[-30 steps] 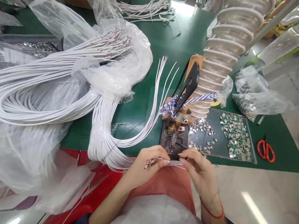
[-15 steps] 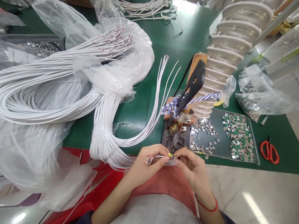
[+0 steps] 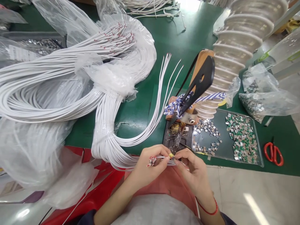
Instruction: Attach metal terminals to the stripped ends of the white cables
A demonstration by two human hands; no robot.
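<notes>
My left hand (image 3: 152, 162) is closed around several white cables whose red-tipped ends (image 3: 152, 161) stick out over the back of the thumb. Its thumb and forefinger reach the fingertips of my right hand (image 3: 192, 165), which is pinched on a small metal connector (image 3: 172, 158), mostly hidden by the fingers. A yellow bit (image 3: 171, 155) shows right at the fingertips. From the left, a thick bundle of white cables (image 3: 103, 131) curves down below my left hand. Just beyond the hands, a soldering stand (image 3: 182, 115) with a blue-and-white cord rises over a dark tray (image 3: 167, 140).
A clear tray (image 3: 221, 148) of small metal and green connectors lies right of the stand. Red-handled scissors (image 3: 273, 153) are near the table's right edge. A ribbed clear hose (image 3: 243, 37) hangs above the stand. Bags of parts (image 3: 260, 100) sit behind the tray.
The view has shifted slightly, so the stand and tray appear a little further right. Both hands keep their grip at nearly the same place, with the fingertips turned slightly.
</notes>
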